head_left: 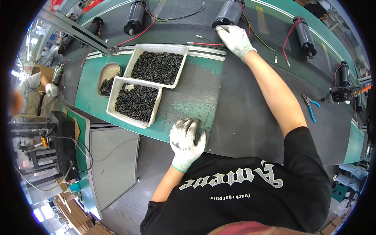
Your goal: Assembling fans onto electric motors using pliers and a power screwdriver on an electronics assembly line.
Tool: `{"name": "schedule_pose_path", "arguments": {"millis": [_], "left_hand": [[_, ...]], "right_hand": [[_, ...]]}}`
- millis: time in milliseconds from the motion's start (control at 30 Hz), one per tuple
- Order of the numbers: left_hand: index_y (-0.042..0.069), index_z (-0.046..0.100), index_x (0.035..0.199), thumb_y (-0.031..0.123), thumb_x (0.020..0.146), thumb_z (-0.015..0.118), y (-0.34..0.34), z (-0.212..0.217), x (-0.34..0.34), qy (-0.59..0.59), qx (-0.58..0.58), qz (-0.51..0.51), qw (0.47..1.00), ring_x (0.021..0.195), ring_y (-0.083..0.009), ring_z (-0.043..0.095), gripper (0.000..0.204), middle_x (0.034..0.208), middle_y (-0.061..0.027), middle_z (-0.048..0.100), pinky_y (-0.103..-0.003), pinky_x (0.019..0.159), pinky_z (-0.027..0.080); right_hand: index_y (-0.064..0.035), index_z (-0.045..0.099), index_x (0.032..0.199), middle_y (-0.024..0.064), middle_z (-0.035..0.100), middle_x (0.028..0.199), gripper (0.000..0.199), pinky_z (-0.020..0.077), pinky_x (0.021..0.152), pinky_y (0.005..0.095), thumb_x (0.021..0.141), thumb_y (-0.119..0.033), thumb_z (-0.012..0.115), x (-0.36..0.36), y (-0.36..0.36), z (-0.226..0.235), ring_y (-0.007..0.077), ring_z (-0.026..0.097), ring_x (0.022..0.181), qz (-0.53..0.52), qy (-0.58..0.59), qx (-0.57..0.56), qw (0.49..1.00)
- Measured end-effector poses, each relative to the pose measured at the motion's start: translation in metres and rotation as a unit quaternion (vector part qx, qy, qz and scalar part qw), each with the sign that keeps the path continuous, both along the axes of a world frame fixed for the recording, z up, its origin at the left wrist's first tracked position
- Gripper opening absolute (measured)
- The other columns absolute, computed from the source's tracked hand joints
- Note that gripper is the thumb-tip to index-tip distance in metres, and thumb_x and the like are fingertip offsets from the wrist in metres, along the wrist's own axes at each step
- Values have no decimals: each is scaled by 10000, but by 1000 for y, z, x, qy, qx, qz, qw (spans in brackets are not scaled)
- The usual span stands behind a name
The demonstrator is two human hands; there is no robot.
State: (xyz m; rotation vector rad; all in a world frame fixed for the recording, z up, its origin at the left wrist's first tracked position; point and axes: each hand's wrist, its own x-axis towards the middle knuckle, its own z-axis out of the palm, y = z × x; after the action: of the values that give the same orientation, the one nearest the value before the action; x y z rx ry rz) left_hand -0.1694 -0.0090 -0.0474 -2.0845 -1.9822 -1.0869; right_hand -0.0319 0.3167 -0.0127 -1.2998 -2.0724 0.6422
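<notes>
My right hand [236,40], in a white knit glove, reaches to the far side of the bench. Its fingers are closed on the near end of a grey cylindrical electric motor [230,14] with a black end cap. At the bench's front edge, my left hand [187,140], gloved with dark-stained fingers, rests with its thumb apart and nothing visible in it. To its left, a white tray [111,102] holds many small black parts [136,102]. Behind that stands a larger white tray [181,72] of similar parts. A small oval tub [106,72] sits alongside.
Other motors with loose wires lie on the dark belt, one at the back left [135,17] and one at the right [304,37]. Blue-handled pliers [311,106] and a power screwdriver [340,95] are at right. A metal rail [78,30] slants over the left; another person [33,90] works there.
</notes>
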Motion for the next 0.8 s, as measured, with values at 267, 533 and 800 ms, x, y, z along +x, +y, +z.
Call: {"name": "schedule_pose_path", "arguments": {"millis": [267, 533, 800], "left_hand": [[55, 656, 972, 96, 696, 709, 2, 2, -1, 0, 19, 12, 1000, 966, -306, 601, 284, 998, -111, 643, -417, 875, 465], [59, 667, 960, 103, 691, 720, -8, 1, 3, -10, 45, 25, 999, 928, -301, 626, 277, 972, -110, 656, -402, 831, 494], [72, 672, 991, 157, 703, 729, -9, -1, -6, -30, 56, 18, 998, 955, -315, 605, 306, 997, -111, 652, -423, 827, 486]], "right_hand": [[-46, 703, 1028, 220, 661, 1083, 464, 466, 949, 430, 858, -410, 469, -58, 15, 5, 381, 620, 1043, -30, -63, -24, 997], [-53, 653, 1134, 118, 660, 992, 460, 486, 761, 347, 878, -425, 559, -86, 39, -30, 220, 612, 943, -12, 211, -210, 955], [37, 544, 816, 19, 518, 733, 393, 429, 678, 314, 869, -351, 571, 77, -14, 72, 106, 477, 724, 125, -85, -32, 988]]}}
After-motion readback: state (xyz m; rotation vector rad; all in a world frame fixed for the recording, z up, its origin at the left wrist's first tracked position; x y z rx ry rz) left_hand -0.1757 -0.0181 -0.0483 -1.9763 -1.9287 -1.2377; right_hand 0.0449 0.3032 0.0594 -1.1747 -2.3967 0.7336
